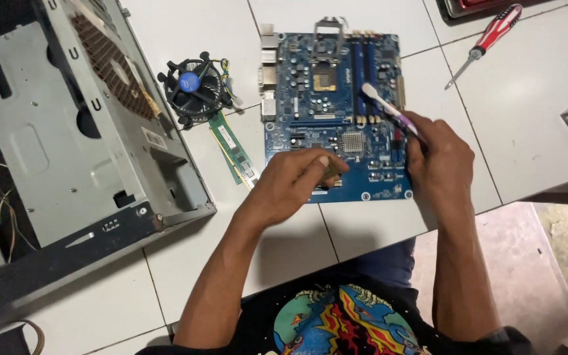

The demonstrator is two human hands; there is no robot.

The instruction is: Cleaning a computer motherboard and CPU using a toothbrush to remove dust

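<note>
A blue circuit board (336, 105) lies flat on a white tiled floor (534, 131), right in front of the person, whose knees and printed black shirt fill the bottom of the view. The right hand (440, 154) is closed around the handle of a toothbrush (389, 108), gripping it at the board's right edge; the white head of the brush reaches up and to the left and rests over the long slots near the top right of the board. The left hand (300, 177) sits on the lower middle of the board, its fingers curled loosely and its thumb stretched along the surface; whether it pinches anything under the fingers cannot be told.

Just left of the board, a round black cooling fan (194, 87) with a blue centre stands on the floor, and below it two green memory sticks (233, 148) lie side by side, slanting towards the left hand. Further left, an open grey metal computer case (67, 131) lies on its side, with loose wires at its far left edge. Well apart, near the top right, a screwdriver (488, 43) with a red and white handle lies on the tiles, its tip pointing down and to the left
</note>
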